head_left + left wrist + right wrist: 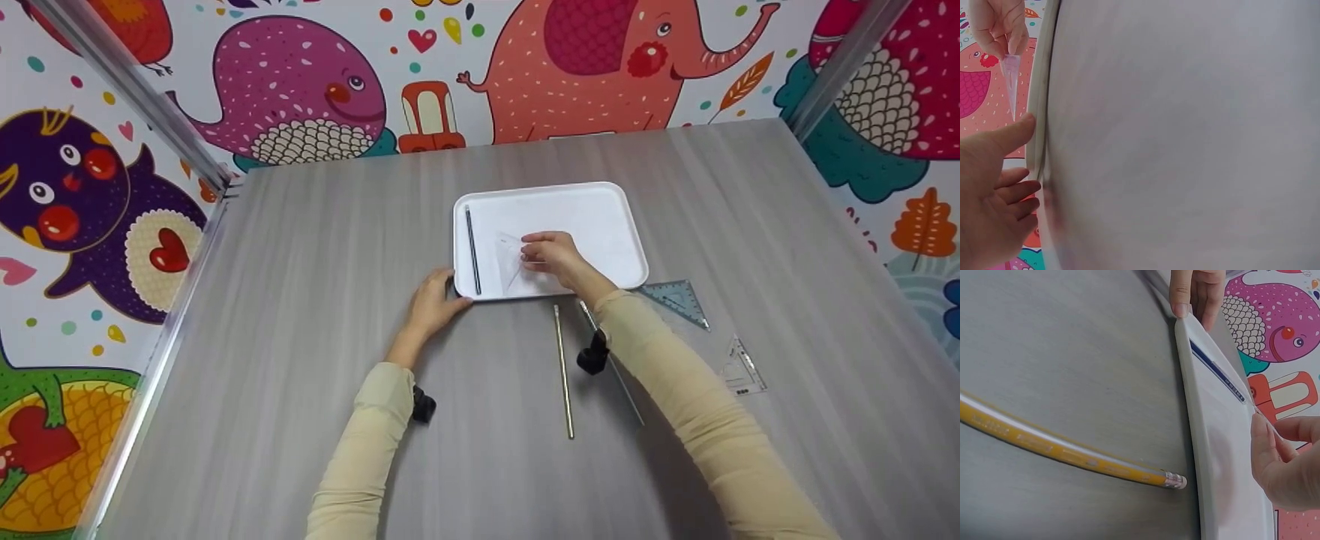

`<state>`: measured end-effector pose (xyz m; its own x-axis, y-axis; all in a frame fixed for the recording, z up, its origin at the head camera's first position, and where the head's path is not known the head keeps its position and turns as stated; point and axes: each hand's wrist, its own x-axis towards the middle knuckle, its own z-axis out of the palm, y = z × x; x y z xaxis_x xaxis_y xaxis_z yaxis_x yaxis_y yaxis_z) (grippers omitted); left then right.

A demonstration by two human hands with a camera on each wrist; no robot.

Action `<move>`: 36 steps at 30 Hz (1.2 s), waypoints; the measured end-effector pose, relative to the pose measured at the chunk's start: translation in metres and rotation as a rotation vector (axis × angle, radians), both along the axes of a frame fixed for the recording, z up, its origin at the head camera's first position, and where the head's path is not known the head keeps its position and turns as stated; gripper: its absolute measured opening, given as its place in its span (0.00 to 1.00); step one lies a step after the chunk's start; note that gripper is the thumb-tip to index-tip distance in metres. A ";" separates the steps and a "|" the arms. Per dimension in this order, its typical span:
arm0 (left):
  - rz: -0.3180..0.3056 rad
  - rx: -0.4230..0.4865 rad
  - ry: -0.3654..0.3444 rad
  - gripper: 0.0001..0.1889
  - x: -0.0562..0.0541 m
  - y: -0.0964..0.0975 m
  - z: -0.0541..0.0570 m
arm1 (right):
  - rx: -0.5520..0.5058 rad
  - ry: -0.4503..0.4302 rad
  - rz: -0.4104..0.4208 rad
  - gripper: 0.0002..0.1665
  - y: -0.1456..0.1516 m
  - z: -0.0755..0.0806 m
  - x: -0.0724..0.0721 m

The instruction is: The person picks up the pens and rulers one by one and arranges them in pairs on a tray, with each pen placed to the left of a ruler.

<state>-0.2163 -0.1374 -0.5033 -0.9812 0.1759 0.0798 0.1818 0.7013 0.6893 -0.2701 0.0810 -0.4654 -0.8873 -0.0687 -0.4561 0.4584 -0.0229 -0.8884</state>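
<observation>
My right hand pinches a clear plastic set square over the white tray; in the left wrist view the set square hangs from the fingertips. Fingers and thumb of my left hand hold the tray's near left corner, thumb at the front edge and fingers along the left side. A dark blue pencil lies inside the tray near its left end. In the right wrist view, a yellow pencil with an eraser end lies on the table beside the tray.
Two pencils, a gold-looking one and a greyish one, lie in front of the tray. A grey-blue set square and another clear set square lie to the right. Patterned walls border the grey table.
</observation>
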 end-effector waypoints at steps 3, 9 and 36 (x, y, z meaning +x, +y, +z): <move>0.004 -0.029 -0.003 0.27 0.000 0.000 0.000 | 0.008 0.000 0.003 0.21 -0.001 -0.002 -0.002; 0.017 -0.063 -0.004 0.29 0.000 0.000 0.001 | 0.013 0.001 -0.014 0.21 -0.006 -0.007 -0.005; -0.015 -0.060 0.022 0.27 0.001 0.001 0.003 | -0.067 0.098 -0.126 0.18 -0.023 -0.023 -0.011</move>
<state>-0.2151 -0.1369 -0.5006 -0.9765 0.1957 0.0903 0.2073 0.7381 0.6421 -0.2813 0.0585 -0.4887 -0.9308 0.0186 -0.3650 0.3594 -0.1353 -0.9233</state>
